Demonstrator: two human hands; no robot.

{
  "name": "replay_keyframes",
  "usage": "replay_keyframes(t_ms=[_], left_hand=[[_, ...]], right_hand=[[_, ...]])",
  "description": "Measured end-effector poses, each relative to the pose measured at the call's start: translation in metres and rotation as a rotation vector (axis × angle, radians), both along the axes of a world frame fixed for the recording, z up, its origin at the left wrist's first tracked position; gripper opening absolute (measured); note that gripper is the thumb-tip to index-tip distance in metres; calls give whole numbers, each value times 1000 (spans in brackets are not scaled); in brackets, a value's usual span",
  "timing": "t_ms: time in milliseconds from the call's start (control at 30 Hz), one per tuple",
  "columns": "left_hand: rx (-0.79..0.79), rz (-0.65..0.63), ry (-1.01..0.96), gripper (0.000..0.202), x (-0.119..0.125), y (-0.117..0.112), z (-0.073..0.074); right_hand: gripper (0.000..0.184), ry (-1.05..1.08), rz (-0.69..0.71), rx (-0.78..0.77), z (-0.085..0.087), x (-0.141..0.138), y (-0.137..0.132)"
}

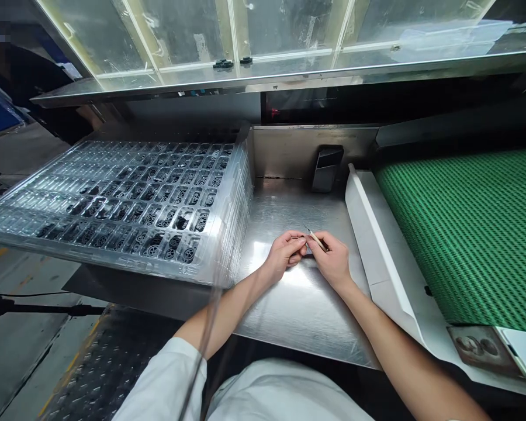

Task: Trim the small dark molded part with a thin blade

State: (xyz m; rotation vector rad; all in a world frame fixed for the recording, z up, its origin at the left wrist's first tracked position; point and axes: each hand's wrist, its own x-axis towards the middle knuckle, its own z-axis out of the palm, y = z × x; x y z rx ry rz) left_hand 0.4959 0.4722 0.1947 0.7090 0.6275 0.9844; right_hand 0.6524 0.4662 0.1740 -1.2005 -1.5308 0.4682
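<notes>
My two hands meet over the steel worktop (284, 304). My right hand (333, 260) grips thin tweezers (314, 237), their tip pointing up and left. My left hand (284, 252) is closed with its fingertips against the right hand's, pinching something too small to make out. To the left lies a stack of clear plastic trays (127, 199) whose pockets hold small dark round parts.
A green mesh conveyor belt (469, 234) runs on the right behind a white side rail (377, 245). A dark block (327, 168) stands at the back of the worktop. Glass panels (245, 35) rise above. A small plate (482, 348) lies at the right front.
</notes>
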Motion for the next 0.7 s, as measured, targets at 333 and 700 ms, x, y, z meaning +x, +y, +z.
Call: replay_keyframes(t_ms=[333,700], left_hand=[[-210,161,-120,14,-3,9,-9],[-285,302,-257,13,1,7,-8]], right_hand=[[22,-2,-14,76,2,-2,-3],[9,-116,183,164,0,-13,-6]])
